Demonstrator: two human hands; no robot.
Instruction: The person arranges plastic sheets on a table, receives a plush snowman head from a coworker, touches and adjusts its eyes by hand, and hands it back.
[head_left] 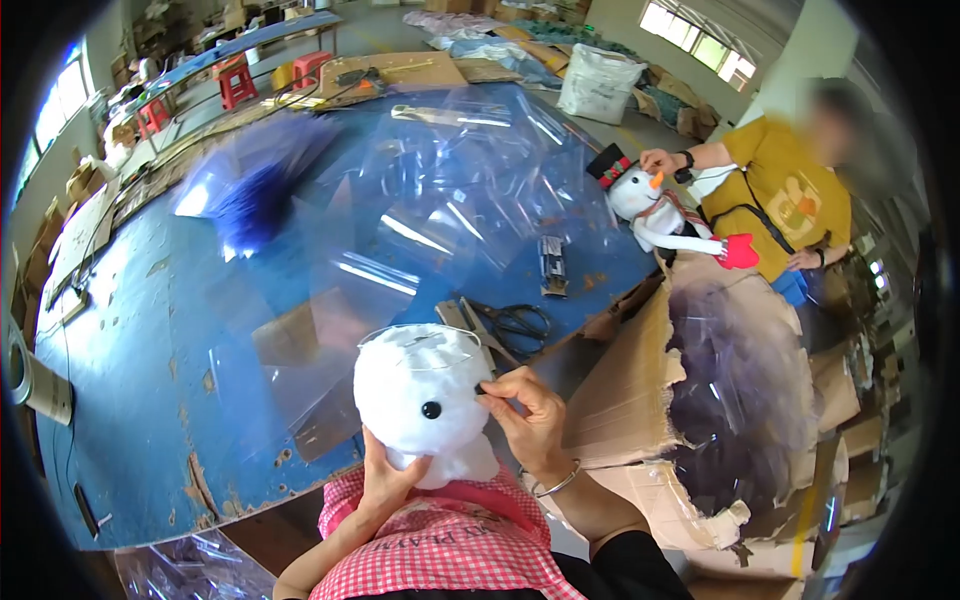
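Observation:
A white fluffy snowman head [415, 375] with a black eye [431, 409] rests upright against the checked apron, a thin wire ring round its top. My left hand [390, 475] grips its lower left side, fingers and thumb wrapped at the neck. At the right side of the face, my right hand [525, 412] pinches a small dark piece [480, 389] against the white plush. Part of that piece is hidden by the fingertips.
Clear plastic sheets [450, 190] and a blue bundle [260, 200] lie on the blue table [130, 400]. Scissors [515, 322] are beyond the head. An open carton [630, 370] stands right. A co-worker [790, 190] holds a finished-looking snowman [640, 195].

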